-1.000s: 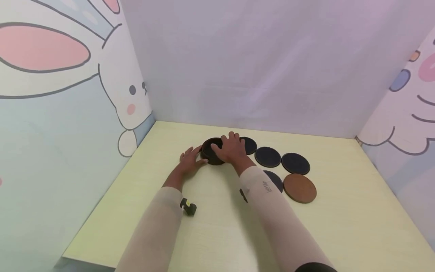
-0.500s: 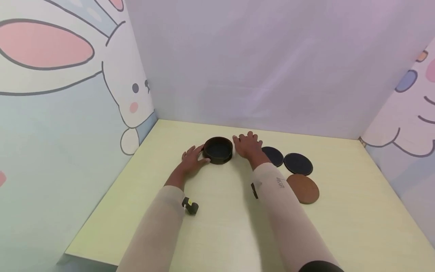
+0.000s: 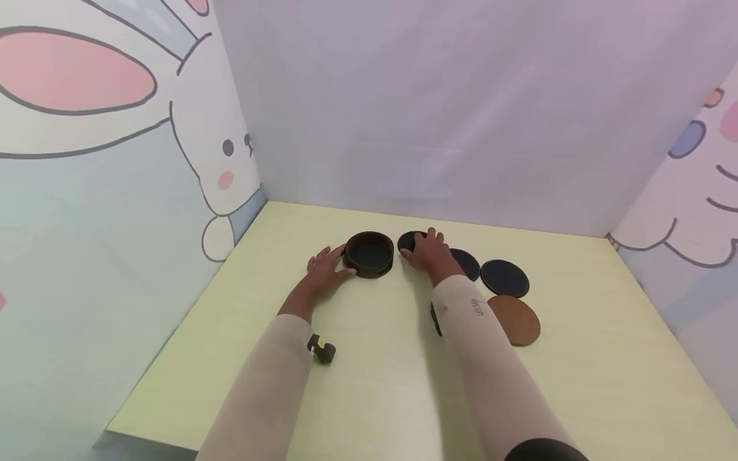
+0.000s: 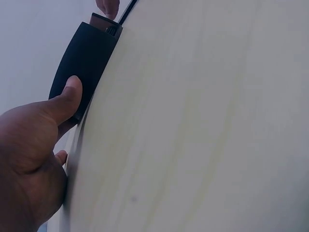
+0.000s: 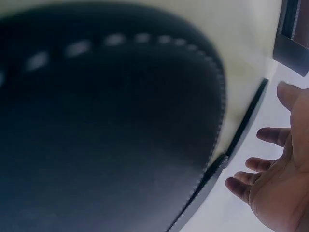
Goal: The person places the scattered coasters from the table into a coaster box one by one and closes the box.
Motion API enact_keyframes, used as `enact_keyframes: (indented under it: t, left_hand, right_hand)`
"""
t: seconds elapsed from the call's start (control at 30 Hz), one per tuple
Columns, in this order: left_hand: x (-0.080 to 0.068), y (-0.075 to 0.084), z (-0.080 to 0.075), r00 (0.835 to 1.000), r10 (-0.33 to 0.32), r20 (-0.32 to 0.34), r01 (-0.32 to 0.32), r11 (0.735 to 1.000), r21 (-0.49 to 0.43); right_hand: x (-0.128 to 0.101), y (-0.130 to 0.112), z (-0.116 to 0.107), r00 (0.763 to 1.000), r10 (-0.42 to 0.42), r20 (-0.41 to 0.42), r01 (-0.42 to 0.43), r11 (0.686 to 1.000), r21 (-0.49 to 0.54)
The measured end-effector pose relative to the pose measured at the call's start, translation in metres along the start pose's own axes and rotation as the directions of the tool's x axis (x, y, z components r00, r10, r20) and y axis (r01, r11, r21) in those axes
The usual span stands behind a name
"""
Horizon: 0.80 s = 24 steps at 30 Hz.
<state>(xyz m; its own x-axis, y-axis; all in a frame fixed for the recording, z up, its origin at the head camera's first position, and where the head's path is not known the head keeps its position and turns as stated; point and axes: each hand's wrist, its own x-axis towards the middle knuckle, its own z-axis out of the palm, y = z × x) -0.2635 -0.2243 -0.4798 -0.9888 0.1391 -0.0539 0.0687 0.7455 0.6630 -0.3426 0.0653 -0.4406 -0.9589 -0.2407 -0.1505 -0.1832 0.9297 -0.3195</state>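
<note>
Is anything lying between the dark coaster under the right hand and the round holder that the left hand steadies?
Nothing visible. The right hand rests on a dark round stitched coaster, and only bare pale wooden tabletop separates it from the dark round open holder, which the left hand touches at its side.

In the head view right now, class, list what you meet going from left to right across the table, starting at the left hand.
Left hand → round dark holder → right hand, resting on a dark coaster → dark coaster → brown coaster, slightly nearer the camera.
</note>
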Motion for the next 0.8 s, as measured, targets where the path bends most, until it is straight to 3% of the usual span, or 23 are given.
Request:
enact_keyframes:
  t: [0.17, 0.4, 0.8]
  left_hand:
    - [-0.0021, -0.0011, -0.0024, 1.0, 0.001, -0.002, -0.001, 1.0, 0.007]
    - [-0.0043, -0.0028, -0.0007, 1.0, -0.01, 0.009, 0.01, 1.0, -0.011]
    - [-0.0029, -0.0012, -0.0022, 1.0, -0.012, -0.002, 0.012, 1.0, -0.013]
  right_hand:
    - [0.0009, -0.0037, 0.0026, 1.0, -0.018, 0.008, 0.018, 1.0, -0.016]
    - [-0.0007, -0.0071, 0.0035, 0.997, 0.017, 0.076, -0.017, 1.0, -0.007]
    - [0.0039, -0.0079, 0.0021, 0.997, 0.021, 0.074, -0.024, 0.999, 0.039]
